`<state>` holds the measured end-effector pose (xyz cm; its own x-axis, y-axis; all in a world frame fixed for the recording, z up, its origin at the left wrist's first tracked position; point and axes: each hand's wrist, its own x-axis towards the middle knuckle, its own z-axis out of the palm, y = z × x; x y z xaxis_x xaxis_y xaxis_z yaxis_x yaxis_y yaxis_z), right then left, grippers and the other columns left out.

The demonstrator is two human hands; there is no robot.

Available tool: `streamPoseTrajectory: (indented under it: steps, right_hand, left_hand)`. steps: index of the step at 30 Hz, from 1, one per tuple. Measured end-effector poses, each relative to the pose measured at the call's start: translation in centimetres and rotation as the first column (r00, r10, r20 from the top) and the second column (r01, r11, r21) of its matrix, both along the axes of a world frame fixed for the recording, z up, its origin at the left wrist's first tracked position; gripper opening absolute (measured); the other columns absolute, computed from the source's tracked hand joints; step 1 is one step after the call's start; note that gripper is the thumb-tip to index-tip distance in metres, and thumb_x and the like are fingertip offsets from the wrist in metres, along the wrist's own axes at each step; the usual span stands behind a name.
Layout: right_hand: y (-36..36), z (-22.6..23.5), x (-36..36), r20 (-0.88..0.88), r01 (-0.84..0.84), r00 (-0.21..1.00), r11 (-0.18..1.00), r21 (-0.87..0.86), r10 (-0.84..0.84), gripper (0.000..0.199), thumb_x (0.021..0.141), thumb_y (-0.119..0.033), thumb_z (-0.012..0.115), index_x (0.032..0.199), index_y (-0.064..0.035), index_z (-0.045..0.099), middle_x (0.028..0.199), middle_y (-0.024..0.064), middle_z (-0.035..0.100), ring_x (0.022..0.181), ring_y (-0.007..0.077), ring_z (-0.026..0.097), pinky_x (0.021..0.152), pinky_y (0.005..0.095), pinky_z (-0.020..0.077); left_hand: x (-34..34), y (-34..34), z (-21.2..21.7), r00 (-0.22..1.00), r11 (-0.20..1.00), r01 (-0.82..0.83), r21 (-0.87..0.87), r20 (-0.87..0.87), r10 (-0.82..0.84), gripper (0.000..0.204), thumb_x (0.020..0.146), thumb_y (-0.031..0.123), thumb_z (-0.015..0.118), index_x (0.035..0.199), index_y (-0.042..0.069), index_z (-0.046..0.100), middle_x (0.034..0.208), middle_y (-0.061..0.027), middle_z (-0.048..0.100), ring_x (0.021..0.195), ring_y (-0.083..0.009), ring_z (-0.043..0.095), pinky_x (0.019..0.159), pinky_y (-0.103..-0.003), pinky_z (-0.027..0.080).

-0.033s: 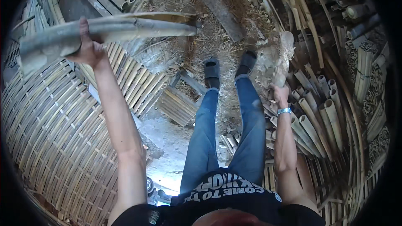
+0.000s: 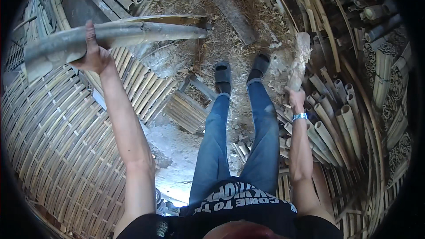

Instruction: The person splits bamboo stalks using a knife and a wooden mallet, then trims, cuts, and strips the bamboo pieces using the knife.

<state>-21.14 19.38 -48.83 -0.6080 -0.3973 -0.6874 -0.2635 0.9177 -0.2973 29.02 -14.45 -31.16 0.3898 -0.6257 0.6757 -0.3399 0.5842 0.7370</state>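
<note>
My left hand (image 2: 94,53) is closed round the near edge of a thick, split bamboo pole (image 2: 128,33), its thumb lying up across the outer face. The pole lies nearly level from far left to the middle, and a long gap shows between its halves at the right end. In my right hand (image 2: 295,97) is the lower end of a worn wooden mallet (image 2: 299,59), held upright. Its upper part is pale and chewed, with splintered sides. The two hands are wide apart, with the mallet well clear of the pole.
A large woven bamboo panel (image 2: 62,150) fills the left. Cut bamboo tubes (image 2: 327,135) are stacked at right, beside long bent strips (image 2: 361,93). A low slatted stool (image 2: 188,110) stands left of my feet. A flat plank (image 2: 228,9) lies ahead on the shaving-strewn ground.
My left hand and the bamboo pole have shifted very slightly to the right. The right hand keeps its grip on the mallet, almost still.
</note>
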Motion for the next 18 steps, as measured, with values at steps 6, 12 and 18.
streamPoseTrajectory:
  steps: [6,12,18]
  right_hand:
    - [-7.2,2.2,-2.5,-0.007,-0.01,1.0,0.997,-0.081,0.009,0.05,0.064,-0.032,0.084,0.098,0.0028,0.073,0.096,0.0186,0.074,0.086,0.0286,0.072,0.078,0.0391,0.0545]
    - [-18.2,2.7,0.8,-0.498,-0.623,0.681,0.782,-0.01,0.537,0.069,0.067,-0.038,0.082,0.119,0.0027,0.061,0.121,0.0289,0.062,0.117,0.0402,0.057,0.098,0.0466,0.048]
    - [-26.1,11.9,25.1,-0.16,-0.697,0.541,0.333,-0.636,0.826,0.075,0.076,-0.019,0.08,0.143,-0.0065,0.047,0.139,0.0224,0.049,0.128,0.0338,0.05,0.11,0.0419,0.0435]
  left_hand:
    - [1.0,4.7,1.2,0.953,0.904,-0.218,0.368,-0.12,0.279,0.087,0.065,0.005,0.086,0.137,0.001,0.037,0.132,-0.0191,0.05,0.117,-0.0317,0.054,0.112,-0.045,0.043]
    - [-0.9,8.0,0.1,0.929,0.919,-0.328,0.218,-0.099,0.355,0.082,0.068,0.007,0.083,0.136,-0.002,0.038,0.131,-0.0198,0.051,0.115,-0.0314,0.056,0.105,-0.045,0.046]
    - [0.1,12.6,0.8,0.977,0.946,-0.207,0.251,0.003,0.213,0.078,0.073,0.018,0.078,0.136,-0.002,0.038,0.127,-0.0199,0.052,0.112,-0.033,0.057,0.102,-0.049,0.048]
